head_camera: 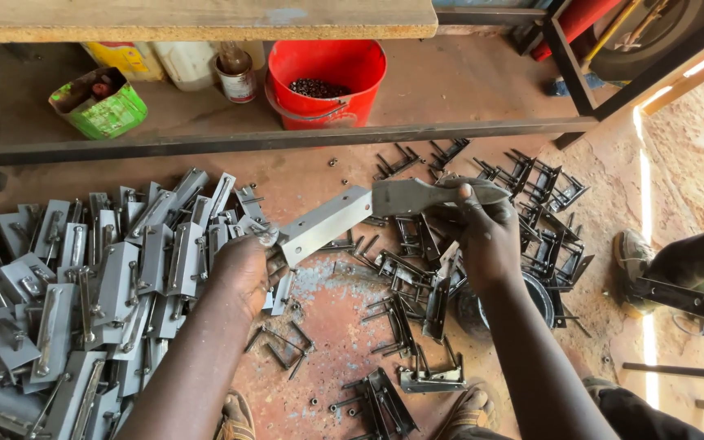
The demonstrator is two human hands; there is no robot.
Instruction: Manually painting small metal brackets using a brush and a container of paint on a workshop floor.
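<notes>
Looking down from the head view, a grey metal plate (325,224) (a flat angled strip, pale and fairly clean) is held up over the dirt floor (336,326) between two hands. The left hand (242,273) is closed around the plate's lower left end, with a small round nut or bolt head (268,237) seen right at the fingertips there. The right hand (482,236) is wrapped shut on a darker flat metal piece (417,195), which is pressed against the plate's upper right end, so the two parts are touching at that corner. Whether they are actually joined can't be told from this angle. To the left, a big heap of finished grey latches (83,301) is piled up, overlapping each other, just beside the left forearm. To the right and below the hands, dark bent metal brackets (531,195) are scattered around, some near the right wrist, some further out toward the sunlit edge. Loose nuts are dotted over the ground between the piles. Further back, under a wooden bench top (197,18), a red bucket (327,81) with dark small parts inside is parked behind a steel bar (287,138), with a green box (99,104) and a tin can (238,77) off to its left. At the far right edge another person's hand (694,269) is seen, well apart from the plate.
</notes>
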